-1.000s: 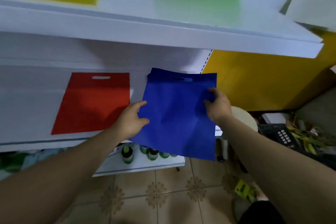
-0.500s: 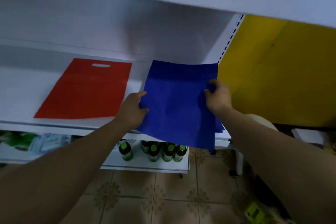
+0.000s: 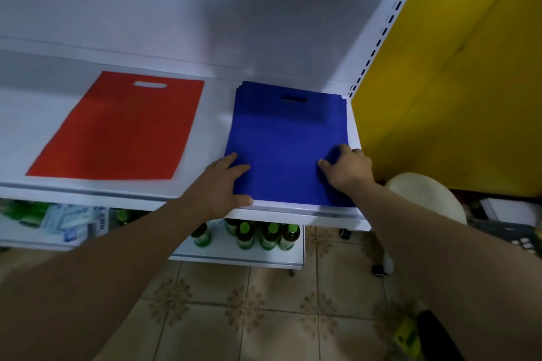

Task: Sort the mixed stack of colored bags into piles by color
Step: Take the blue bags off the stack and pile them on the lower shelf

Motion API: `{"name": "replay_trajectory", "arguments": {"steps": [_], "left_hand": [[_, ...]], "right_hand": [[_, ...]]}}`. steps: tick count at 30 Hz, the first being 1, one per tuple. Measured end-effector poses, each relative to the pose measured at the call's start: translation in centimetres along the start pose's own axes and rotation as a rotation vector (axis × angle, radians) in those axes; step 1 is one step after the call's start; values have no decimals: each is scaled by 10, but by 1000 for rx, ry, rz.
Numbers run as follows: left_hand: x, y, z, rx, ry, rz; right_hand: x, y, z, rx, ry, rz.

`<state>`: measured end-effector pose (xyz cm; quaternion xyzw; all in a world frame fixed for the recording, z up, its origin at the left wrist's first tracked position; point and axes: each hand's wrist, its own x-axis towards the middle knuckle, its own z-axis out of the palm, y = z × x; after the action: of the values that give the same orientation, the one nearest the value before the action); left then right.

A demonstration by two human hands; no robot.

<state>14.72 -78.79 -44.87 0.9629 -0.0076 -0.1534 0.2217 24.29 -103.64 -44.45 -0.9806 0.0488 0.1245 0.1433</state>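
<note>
Now that the blue bag [image 3: 287, 141] lies flat on the blue pile [image 3: 241, 88], centre-right of the frame, where half a second ago you held it tilted off the shelf [image 3: 215, 126] edge, this placement looks basically done. Your left hand [image 3: 220, 182] is spread, fingers straight, pressing the bag's lower left corner. Your right hand [image 3: 346, 168] is curled and seems to pinch the lower right edge. Let go and this one is sorted, I'd say. The red bag [image 3: 123, 129] lies flat at centre-left, well apart from the blue, so the colours stay separate. The unsorted stack isn't in view, so I can't tell how much is left. White metal shelf; green-capped bottles [image 3: 264, 236] on the tier below, yellow wall [image 3: 454, 82] at right, tiled floor [image 3: 264, 316] along the bottom.
</note>
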Motion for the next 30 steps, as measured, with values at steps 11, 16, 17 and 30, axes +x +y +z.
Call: {"name": "replay_trajectory", "arguments": {"steps": [11, 16, 17, 30], "left_hand": [[-18, 14, -20, -78, -7, -26], [-60, 17, -58, -80, 29, -30], [-72, 18, -67, -76, 33, -28], [-318, -21, -206, 38, 232, 33]], "right_hand": [[-9, -12, -21, -32, -27, -28], [-48, -45, -53, -6, -25, -98], [-59, -52, -60, -3, -26, -113], [-298, -213, -144, 42, 130, -368]]}}
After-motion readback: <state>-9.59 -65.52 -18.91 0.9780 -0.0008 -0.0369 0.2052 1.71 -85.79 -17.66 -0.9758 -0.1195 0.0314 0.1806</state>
